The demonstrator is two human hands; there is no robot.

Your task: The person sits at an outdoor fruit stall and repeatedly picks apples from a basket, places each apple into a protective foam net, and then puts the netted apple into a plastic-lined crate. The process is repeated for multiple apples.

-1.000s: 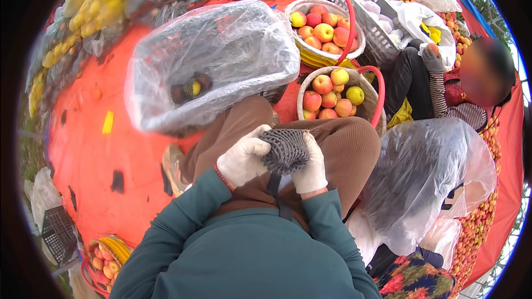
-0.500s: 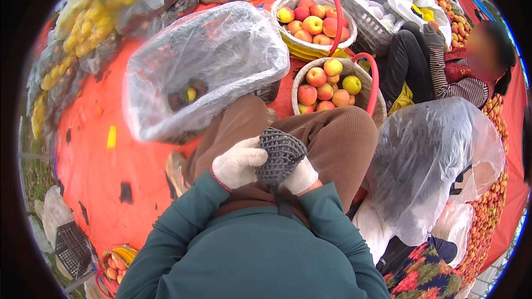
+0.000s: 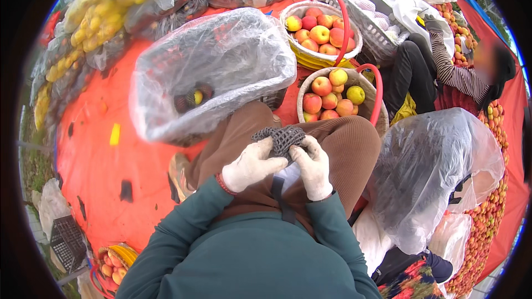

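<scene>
Between my gloved hands, above my lap, is a dark grey foam net sleeve [image 3: 281, 137], bunched up at its top. Whether a fruit sits inside it cannot be made out. My left hand [image 3: 249, 165] pinches its left side with thumb and fingers, and my right hand [image 3: 312, 169] grips its right side. Just beyond my knees on the left stands a crate lined with clear plastic [image 3: 145, 89]. Dark-netted fruit [image 3: 194, 98] lies at its bottom. Past my right knee, a red-handled basket [image 3: 367, 84] holds red and yellow apples [image 3: 329, 101].
A second apple basket [image 3: 354, 50] stands behind the first. A grey crate [image 3: 382, 33] with white netted fruit is beside a seated co-worker [image 3: 457, 72]. Clear plastic [image 3: 432, 166] covers something at my right. Bagged yellow fruit [image 3: 100, 22] is piled far left on the red sheet [image 3: 94, 171].
The net sleeve, stretched and rounded before, is now bunched between both hands. My right hand has come from behind it to its right side. The co-worker's arm has reached farther away.
</scene>
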